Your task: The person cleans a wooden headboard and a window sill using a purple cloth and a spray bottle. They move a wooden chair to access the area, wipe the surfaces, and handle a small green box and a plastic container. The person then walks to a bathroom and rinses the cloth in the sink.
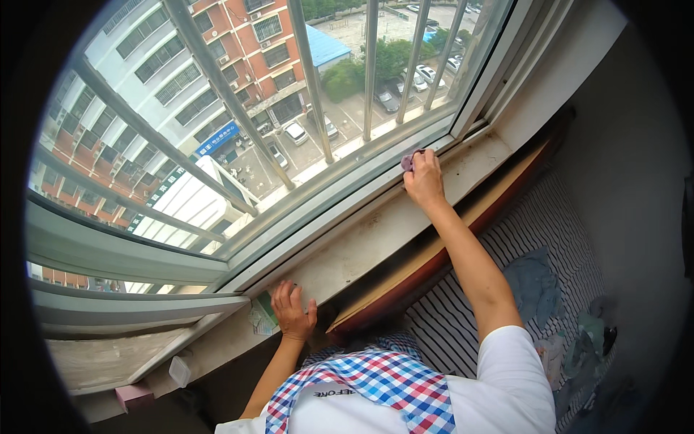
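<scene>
My right hand (pixel 425 179) grips a crumpled purple cloth (pixel 410 161) against the white lower frame (pixel 347 204) of a sliding window. Part of the cloth is hidden under my fingers. Farther left, my left hand (pixel 294 313) rests on the windowsill (pixel 358 244) near its inner edge, fingers spread and holding nothing. Beside it lies a green-and-white packet or card (pixel 264 314), partly covered by the hand. Brownish dirt marks the sill between my hands. Behind the glass stand several metal security bars (pixel 312 81).
Below the sill runs a wooden headboard (pixel 401 279), with a gap between them. A striped bedsheet (pixel 439 314) carries a grey-blue cloth (pixel 534 285) and other crumpled fabric (pixel 585 339). A clear plastic container (pixel 179 371) and a pink box (pixel 134 397) stand on the sill's left end.
</scene>
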`<state>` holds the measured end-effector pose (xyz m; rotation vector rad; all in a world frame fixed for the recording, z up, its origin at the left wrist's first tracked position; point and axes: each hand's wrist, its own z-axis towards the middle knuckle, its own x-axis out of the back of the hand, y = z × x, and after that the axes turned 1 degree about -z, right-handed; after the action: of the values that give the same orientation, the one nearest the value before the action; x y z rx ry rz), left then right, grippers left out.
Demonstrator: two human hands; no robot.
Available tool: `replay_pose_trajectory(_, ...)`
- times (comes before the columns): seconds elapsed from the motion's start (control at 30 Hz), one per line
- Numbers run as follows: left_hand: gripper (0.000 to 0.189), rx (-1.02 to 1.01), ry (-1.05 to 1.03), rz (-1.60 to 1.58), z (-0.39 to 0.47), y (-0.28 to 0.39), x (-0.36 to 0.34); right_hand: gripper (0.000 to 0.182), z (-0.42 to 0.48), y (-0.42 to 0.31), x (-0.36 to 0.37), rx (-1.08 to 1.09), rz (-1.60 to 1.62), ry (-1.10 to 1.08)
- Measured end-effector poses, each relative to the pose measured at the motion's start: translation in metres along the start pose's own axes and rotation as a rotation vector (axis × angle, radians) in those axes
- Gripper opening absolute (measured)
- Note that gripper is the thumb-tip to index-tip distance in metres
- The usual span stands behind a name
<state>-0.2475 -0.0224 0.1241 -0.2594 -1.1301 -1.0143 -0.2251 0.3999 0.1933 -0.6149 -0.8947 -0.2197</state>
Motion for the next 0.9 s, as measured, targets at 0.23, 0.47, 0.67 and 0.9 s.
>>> replay_pose_trajectory(0.23,0.038,0.034,-0.012,0.032,0.002,-0.002,0.000,0.042,0.034,0.069,0.032,-0.186,0.068,0.160)
replay_pose_trajectory(0.47,0.042,0.009,-0.039,0.024,-0.001,-0.004,0.003,0.019,0.035,0.064,0.001,-0.265,0.033,0.123)
replay_pose_trajectory(0.67,0.041,-0.001,-0.007,-0.029,-0.004,-0.003,0.004,0.022,-0.029,-0.060,-0.013,-0.100,-0.019,0.039)
replay_pose_trajectory(0.9,0.030,0.016,0.089,-0.148,-0.004,-0.005,0.011,0.037,-0.134,-0.228,-0.037,0.238,0.393,-0.141)
